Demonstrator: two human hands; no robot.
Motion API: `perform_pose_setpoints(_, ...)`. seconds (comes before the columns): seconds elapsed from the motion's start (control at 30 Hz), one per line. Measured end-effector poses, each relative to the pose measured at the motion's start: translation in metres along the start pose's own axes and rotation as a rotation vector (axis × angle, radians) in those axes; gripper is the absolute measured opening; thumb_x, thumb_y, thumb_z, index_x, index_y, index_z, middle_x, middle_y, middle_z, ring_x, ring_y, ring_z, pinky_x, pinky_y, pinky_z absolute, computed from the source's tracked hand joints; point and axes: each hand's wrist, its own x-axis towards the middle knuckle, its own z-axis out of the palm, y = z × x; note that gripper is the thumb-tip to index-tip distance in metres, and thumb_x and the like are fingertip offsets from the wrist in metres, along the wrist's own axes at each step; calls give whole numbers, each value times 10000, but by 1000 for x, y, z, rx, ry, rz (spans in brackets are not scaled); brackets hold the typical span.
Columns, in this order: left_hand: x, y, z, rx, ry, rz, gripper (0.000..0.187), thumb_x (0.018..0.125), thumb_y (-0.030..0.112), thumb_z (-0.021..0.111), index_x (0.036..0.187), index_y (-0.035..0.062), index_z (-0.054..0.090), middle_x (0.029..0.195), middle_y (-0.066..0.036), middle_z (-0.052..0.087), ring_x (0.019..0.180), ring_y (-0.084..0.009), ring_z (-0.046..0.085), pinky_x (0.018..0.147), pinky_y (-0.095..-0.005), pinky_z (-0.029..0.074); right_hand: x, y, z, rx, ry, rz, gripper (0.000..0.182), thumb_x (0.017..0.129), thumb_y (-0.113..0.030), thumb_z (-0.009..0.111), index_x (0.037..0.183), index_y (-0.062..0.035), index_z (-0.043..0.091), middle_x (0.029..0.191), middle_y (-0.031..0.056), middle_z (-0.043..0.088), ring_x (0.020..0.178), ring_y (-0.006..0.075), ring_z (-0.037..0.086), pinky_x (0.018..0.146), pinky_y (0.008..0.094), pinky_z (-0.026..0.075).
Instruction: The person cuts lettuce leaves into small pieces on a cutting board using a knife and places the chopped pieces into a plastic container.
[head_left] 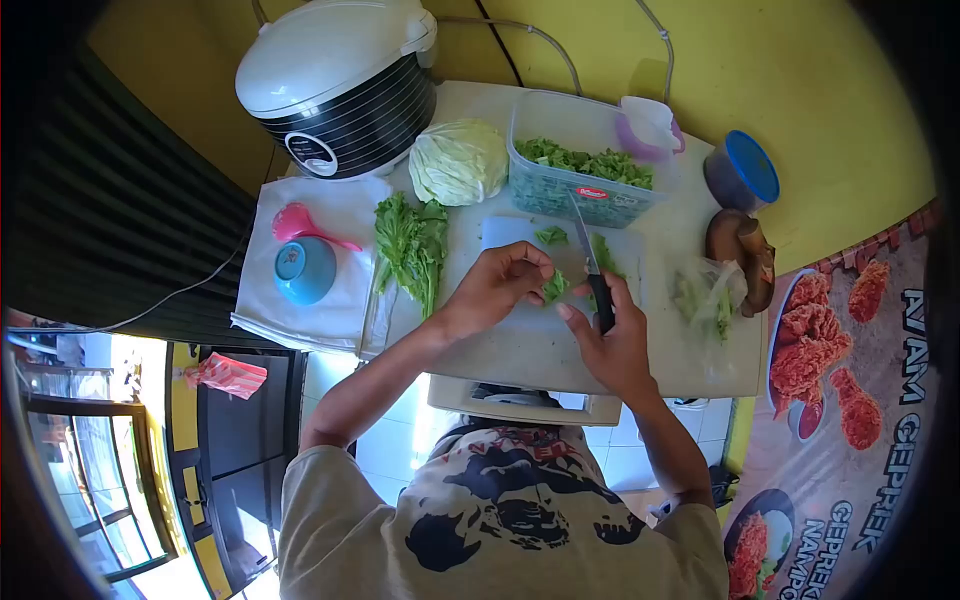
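My right hand [612, 345] is wrapped round the black handle of a knife [583, 232], its blade pointing up and away over the cutting board [497, 232]. Curled fingers of my left hand [500, 285] pinch a small piece of lettuce [555, 287] above the board's near part. Other cut lettuce pieces [551, 235] lie on the board, some partly behind the knife. Just beyond it stands a clear plastic container [590, 205] with chopped lettuce [585, 160] inside. A bunch of whole lettuce leaves [412, 245] rests to the left of my left hand.
A cabbage [458, 162] and a rice cooker [340, 85] stand at the back left. On a white cloth [262, 300] are a blue bowl [304, 270] and a pink ladle [293, 222]. To the right are a plastic bag [715, 295], a blue-lidded tub [742, 170] and a brown stone mortar [735, 240].
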Motion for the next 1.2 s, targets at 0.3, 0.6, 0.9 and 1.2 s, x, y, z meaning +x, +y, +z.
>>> perform_pose_setpoints(0.3, -22, -6, 7, 25, 124, 35, 221, 1037, 136, 672, 1195, -18, 656, 1054, -19, 695, 937, -93, 669, 843, -272, 542, 16, 17, 19, 247, -154, 144, 207, 965, -159, 748, 1054, 5, 658, 791, 13, 651, 707, 85, 567, 670, 276, 467)
perform_pose_setpoints(0.6, -32, -2, 1, 200, 184, 98, 188, 1016, 71, 687, 1177, -25, 675, 1027, -32, 727, 917, -65, 665, 806, -248, 531, 31, 7, 20, 219, -225, 183, 246, 966, -219, 752, 1038, 6, 684, 812, 59, 712, 744, 119, 632, 741, 305, 510)
perform_pose_setpoints(0.9, -30, -4, -5, 712, 407, 221, 288, 924, 25, 718, 1206, -5, 672, 974, -157, 733, 727, -238, 727, 667, -357, 579, 45, 17, 48, -259, -121, -115, 140, 922, -110, 753, 951, 16, 697, 755, 204, 684, 608, 304, 658, 587, 382, 501)
perform_pose_setpoints(1.2, -22, -15, -9, 1128, 567, 332, 308, 907, 62, 734, 1206, 13, 674, 1084, -176, 692, 819, -349, 723, 724, -435, 585, 54, 13, 51, -243, -21, -192, 216, 949, -129, 711, 1100, 20, 675, 881, 228, 715, 747, 411, 705, 673, 463, 558)
